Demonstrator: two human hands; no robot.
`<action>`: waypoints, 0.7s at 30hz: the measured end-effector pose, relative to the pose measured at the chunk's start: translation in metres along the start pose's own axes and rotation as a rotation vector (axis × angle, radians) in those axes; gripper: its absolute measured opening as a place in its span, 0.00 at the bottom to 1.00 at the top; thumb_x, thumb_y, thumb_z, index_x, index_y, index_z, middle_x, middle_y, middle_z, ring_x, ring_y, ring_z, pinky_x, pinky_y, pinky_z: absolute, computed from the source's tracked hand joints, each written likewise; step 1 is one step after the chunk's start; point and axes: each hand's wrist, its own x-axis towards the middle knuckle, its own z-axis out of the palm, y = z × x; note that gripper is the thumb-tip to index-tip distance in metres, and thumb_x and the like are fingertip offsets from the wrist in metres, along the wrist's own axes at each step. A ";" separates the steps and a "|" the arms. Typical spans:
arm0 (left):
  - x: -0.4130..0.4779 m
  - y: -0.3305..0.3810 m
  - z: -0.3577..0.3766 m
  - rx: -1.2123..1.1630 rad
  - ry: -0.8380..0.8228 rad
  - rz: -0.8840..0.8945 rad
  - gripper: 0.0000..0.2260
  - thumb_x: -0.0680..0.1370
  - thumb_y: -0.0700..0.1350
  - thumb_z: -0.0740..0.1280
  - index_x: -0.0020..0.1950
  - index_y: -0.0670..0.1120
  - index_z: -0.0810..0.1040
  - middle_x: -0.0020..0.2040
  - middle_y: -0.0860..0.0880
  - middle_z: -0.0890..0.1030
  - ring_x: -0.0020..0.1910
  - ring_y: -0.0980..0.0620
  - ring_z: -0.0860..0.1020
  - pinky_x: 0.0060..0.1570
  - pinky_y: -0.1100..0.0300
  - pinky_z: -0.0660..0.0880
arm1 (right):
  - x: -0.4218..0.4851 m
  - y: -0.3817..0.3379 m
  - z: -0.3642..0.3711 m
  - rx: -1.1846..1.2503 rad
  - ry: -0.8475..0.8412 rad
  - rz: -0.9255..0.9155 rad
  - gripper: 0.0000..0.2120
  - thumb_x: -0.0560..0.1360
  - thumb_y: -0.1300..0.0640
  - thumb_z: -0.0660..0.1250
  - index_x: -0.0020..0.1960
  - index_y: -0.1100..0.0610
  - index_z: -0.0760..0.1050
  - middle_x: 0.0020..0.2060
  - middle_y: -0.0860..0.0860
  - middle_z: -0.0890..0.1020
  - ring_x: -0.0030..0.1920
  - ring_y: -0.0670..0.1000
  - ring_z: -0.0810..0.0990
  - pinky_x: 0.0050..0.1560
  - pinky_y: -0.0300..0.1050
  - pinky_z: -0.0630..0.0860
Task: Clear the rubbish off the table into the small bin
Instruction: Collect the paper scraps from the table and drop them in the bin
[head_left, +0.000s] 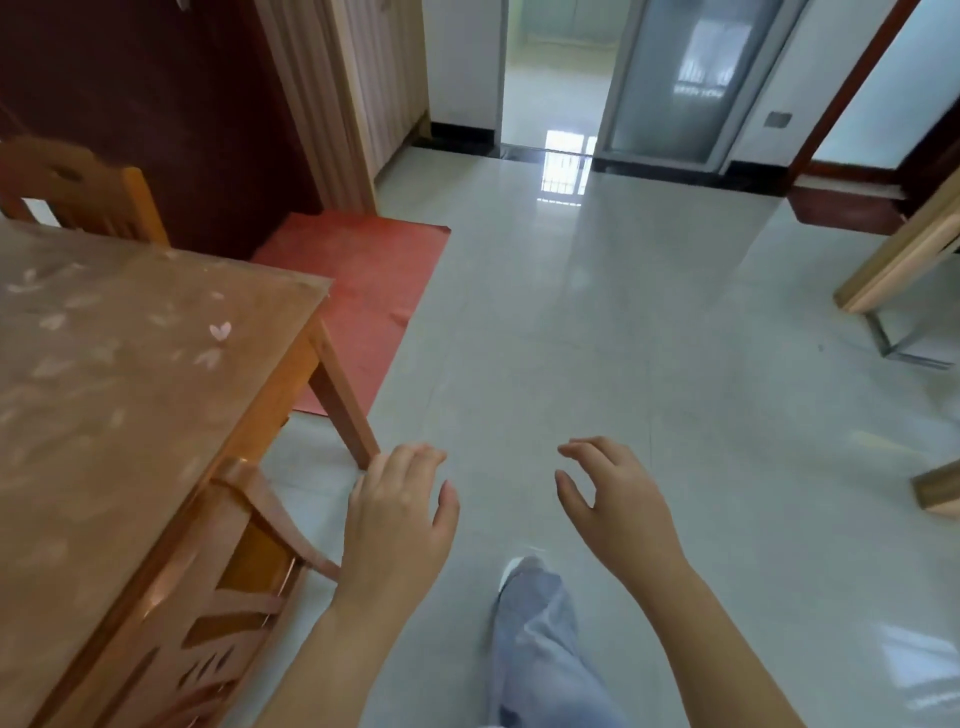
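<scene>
- Left hand (397, 512): fingers loosely curled, spread a little, holding nothing; it hangs over the floor just beside the table's near leg.
- Right hand (618, 499): fingers apart and bent like a claw, thumb clear of them, also empty, over bare floor (623, 322).
- Between the forearms a trouser leg and a pale shoe (511, 571) show.
- Table (119, 395), to the left of the left hand: its covered top shows only a printed petal pattern; no rubbish can be made out on the part in view.
- The bin is not in view, so how it lies relative to the fingers cannot be told.
- Judgement: table scraps would likely be light and soft, best pinched by an edge or scooped in a cupped palm; that stays a guess.
- A chair (218, 613) is tucked under the near side; a red mat (363, 291) lies beyond.
</scene>
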 end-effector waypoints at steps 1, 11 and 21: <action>0.026 0.002 0.006 0.005 0.010 0.004 0.16 0.73 0.49 0.56 0.51 0.43 0.77 0.48 0.46 0.81 0.47 0.44 0.78 0.45 0.50 0.76 | 0.025 0.009 0.003 0.003 0.000 -0.006 0.11 0.69 0.56 0.64 0.47 0.60 0.79 0.43 0.53 0.82 0.43 0.56 0.80 0.38 0.46 0.76; 0.256 0.005 0.040 0.055 0.139 -0.026 0.15 0.72 0.48 0.57 0.48 0.42 0.78 0.47 0.46 0.81 0.46 0.43 0.78 0.46 0.51 0.76 | 0.263 0.066 0.013 -0.009 -0.073 -0.127 0.11 0.69 0.56 0.64 0.47 0.59 0.79 0.44 0.53 0.82 0.43 0.56 0.80 0.41 0.42 0.73; 0.445 -0.114 0.068 0.074 0.210 -0.235 0.15 0.72 0.48 0.57 0.46 0.42 0.79 0.47 0.46 0.82 0.47 0.45 0.76 0.47 0.55 0.74 | 0.501 0.028 0.114 -0.021 -0.212 -0.299 0.11 0.68 0.56 0.64 0.47 0.60 0.79 0.44 0.54 0.82 0.44 0.57 0.80 0.41 0.48 0.76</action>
